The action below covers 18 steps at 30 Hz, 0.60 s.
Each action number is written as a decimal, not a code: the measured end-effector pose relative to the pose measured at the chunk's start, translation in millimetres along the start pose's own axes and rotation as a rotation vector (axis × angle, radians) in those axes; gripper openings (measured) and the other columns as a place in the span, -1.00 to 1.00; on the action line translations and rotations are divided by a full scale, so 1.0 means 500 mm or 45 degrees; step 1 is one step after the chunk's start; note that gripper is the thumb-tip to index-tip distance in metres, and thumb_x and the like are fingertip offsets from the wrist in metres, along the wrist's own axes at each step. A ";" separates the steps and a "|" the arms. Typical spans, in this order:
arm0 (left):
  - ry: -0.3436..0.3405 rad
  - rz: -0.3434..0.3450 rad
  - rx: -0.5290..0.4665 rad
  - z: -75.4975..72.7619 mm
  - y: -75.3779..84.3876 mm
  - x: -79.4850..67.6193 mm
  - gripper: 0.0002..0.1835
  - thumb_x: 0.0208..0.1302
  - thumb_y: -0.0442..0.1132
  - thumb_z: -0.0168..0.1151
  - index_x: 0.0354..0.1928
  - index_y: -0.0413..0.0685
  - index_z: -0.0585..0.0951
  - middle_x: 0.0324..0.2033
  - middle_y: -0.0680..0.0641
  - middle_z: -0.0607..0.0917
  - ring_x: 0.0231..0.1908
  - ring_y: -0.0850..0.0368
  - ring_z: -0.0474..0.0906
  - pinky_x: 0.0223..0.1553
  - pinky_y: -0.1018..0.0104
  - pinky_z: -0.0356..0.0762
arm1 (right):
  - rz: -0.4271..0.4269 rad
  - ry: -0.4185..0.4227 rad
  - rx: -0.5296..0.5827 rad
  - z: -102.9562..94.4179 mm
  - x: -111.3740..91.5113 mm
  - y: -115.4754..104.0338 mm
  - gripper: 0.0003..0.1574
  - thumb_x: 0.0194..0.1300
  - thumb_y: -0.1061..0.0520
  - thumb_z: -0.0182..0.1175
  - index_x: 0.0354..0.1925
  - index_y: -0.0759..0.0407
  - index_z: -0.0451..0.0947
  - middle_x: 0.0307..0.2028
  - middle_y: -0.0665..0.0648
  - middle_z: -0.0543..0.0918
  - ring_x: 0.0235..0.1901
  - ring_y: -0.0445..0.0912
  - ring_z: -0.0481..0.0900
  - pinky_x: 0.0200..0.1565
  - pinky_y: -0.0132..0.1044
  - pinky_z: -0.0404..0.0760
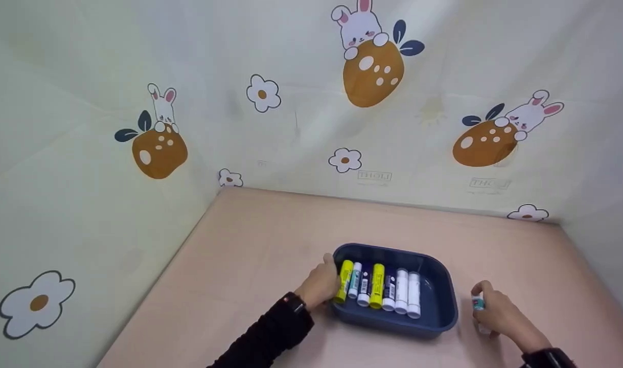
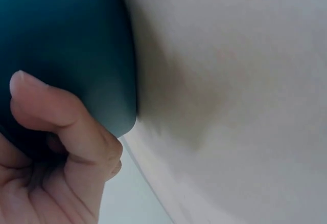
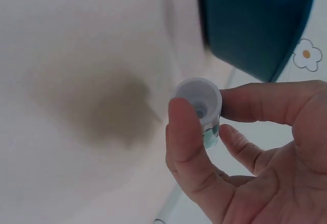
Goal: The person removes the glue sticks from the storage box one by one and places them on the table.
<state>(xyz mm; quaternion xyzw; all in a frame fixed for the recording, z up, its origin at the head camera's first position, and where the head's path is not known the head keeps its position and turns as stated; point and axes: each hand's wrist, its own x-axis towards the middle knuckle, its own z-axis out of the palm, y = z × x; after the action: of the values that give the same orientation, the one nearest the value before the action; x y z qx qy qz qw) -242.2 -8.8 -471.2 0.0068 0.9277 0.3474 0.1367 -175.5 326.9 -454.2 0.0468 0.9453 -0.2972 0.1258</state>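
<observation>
Glue stick, white with a teal label, is pinched between the thumb and fingers of the right hand, just right of a navy tray and between it and the tabletop's right edge. The right-wrist view shows its hollow, round white end between the fingertips, which are parted only by the stick's width. The left hand holds the tray's left end, its fingers bent closely about the wall near the rim. Inside the tray, seven tubes lie side by side from its left end past the middle: a yellow tube nearest the left hand, a smaller white-and-teal tube, a dark tube with a white end, another yellow one, another dark one, then two white tubes at the right of the row. The tray stands well forward of the back edge of the pinkish tabletop. Dark sleeves cover the person's forearms, and a dark band circles the left wrist. Beyond the tabletop's back and left edges rises pale sheeting printed with rabbits, orange-brown fruits and white flowers.
</observation>
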 end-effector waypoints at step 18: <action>0.001 0.013 0.025 0.000 0.002 -0.002 -0.50 0.29 -0.35 -0.05 0.24 -0.26 0.13 -0.45 -0.20 0.48 -0.61 0.02 0.45 -0.74 0.29 0.37 | 0.112 -0.011 -0.091 0.019 0.024 0.031 -0.42 0.05 0.33 0.11 0.03 0.45 0.14 -0.23 0.53 0.34 -0.33 0.15 0.49 -0.50 -0.27 0.56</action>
<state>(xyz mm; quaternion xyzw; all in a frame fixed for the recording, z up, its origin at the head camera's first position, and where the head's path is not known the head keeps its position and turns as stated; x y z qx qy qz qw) -241.5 -8.2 -470.3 0.0130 0.9311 0.3389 0.1345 -182.7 334.6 -473.4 0.0823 0.9518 -0.2577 0.1445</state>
